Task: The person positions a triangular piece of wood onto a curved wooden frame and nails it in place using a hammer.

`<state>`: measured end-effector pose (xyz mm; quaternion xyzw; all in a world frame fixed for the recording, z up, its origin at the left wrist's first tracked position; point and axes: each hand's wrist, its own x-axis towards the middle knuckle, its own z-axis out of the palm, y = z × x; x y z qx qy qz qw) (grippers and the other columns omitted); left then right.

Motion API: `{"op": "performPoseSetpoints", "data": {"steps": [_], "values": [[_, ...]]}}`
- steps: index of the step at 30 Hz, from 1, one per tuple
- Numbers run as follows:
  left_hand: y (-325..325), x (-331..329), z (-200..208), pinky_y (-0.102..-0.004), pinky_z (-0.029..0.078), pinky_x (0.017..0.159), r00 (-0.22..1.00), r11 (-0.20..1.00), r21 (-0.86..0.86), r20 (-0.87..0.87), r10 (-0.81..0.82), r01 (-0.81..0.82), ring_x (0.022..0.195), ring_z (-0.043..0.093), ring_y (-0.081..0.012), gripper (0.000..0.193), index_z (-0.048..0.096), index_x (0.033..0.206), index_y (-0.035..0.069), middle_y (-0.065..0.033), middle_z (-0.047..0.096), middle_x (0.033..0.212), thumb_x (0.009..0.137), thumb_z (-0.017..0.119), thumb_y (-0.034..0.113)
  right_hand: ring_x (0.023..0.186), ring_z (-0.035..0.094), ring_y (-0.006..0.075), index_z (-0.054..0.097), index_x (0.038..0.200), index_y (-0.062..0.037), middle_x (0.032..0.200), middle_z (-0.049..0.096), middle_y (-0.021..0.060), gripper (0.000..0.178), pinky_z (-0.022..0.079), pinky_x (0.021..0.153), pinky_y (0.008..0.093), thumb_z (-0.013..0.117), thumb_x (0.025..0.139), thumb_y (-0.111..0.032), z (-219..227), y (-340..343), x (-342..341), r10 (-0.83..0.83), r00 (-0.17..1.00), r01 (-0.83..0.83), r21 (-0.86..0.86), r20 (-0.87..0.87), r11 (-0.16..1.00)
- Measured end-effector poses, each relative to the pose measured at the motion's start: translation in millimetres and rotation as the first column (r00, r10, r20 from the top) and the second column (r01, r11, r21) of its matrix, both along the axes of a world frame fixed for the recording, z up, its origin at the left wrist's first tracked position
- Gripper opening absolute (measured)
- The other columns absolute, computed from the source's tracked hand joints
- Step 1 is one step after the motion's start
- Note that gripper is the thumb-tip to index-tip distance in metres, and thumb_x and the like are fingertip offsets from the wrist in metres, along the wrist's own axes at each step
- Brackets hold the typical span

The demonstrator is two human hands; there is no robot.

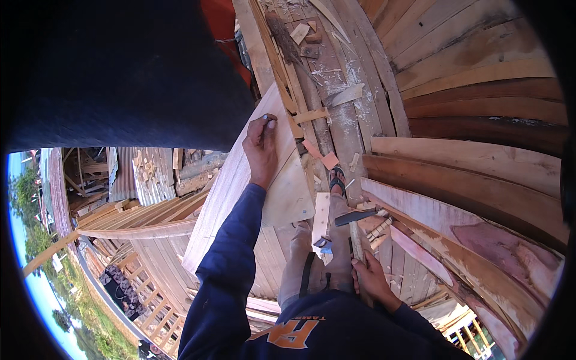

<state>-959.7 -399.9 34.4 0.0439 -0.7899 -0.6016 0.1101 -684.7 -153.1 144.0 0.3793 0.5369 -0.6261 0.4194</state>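
My left hand (262, 147) is closed over the upper edge of a pale, pinkish plank (222, 186), fingers curled and pinched together. A tiny light speck shows at the fingertips, too small to name. Low on the right, my right hand (375, 279) grips the wooden handle of a hammer (355, 243), its dark head pointing up and away from me. Beside the plank, under my left wrist, lies a flat, greyish board (291, 192). A narrow light wood strip (321, 222) stands out in front of my legs, near the hammer.
Curved hull planking (474, 72) rises on the right, with upright boards (456, 222) below it. Wood offcuts (305, 39) and shavings lie along the central timber (345, 114). My sandalled foot (337, 180) rests there. A large dark shape (120, 78) blocks the upper left.
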Motion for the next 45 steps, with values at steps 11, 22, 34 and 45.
{"op": "performPoseSetpoints", "data": {"steps": [11,22,34,45], "values": [[2.0,0.7,-2.4,-0.0366,0.051,0.08,0.993,0.997,-0.081,-0.114,0.009,-0.019,0.091,0.065,-0.0313,0.016,0.068,0.105,-0.002,-0.0163,0.07,0.097,0.09,0.065,0.001,0.063,0.067,0.0287,0.044,0.133,0.0007,0.077,0.064,0.018,0.038,0.051,0.064,0.0412,0.05,0.101,-0.019,49.7,-38.5,-131.8,0.53,0.496,-0.115,0.553,-0.687,0.825],[1.3,1.0,0.4,-0.0383,0.052,0.081,0.99,0.996,-0.083,-0.138,0.031,-0.043,0.091,0.065,-0.0324,0.018,0.07,0.106,0.0,-0.017,0.07,0.097,0.088,0.066,0.0,0.074,0.063,0.0497,0.041,0.128,0.0016,0.083,0.063,0.0309,0.036,0.048,0.065,0.0541,0.051,0.099,-0.017,63.3,-84.4,-214.0,0.786,0.214,-0.164,0.772,-0.58,0.615],[-0.2,3.7,2.3,-0.0403,0.051,0.081,0.988,0.997,-0.069,-0.151,0.028,-0.039,0.092,0.065,-0.0339,0.021,0.069,0.105,-0.001,-0.017,0.07,0.096,0.086,0.063,-0.005,0.077,0.063,0.051,0.041,0.129,0.002,0.083,0.063,0.0324,0.038,0.048,0.065,0.055,0.053,0.098,-0.018,92.0,-105.9,-217.0,0.654,0.066,0.092,0.658,-0.753,0.748],[1.6,2.9,2.6,-0.0401,0.052,0.081,0.991,0.997,-0.076,-0.129,0.017,-0.027,0.093,0.064,-0.0347,0.02,0.068,0.104,-0.001,-0.0178,0.07,0.097,0.085,0.063,-0.005,0.076,0.062,0.0511,0.041,0.125,0.0028,0.081,0.063,0.0317,0.035,0.048,0.065,0.057,0.053,0.098,-0.016,74.2,-93.9,-221.2,0.802,0.16,-0.104,0.798,-0.576,0.594]]}}
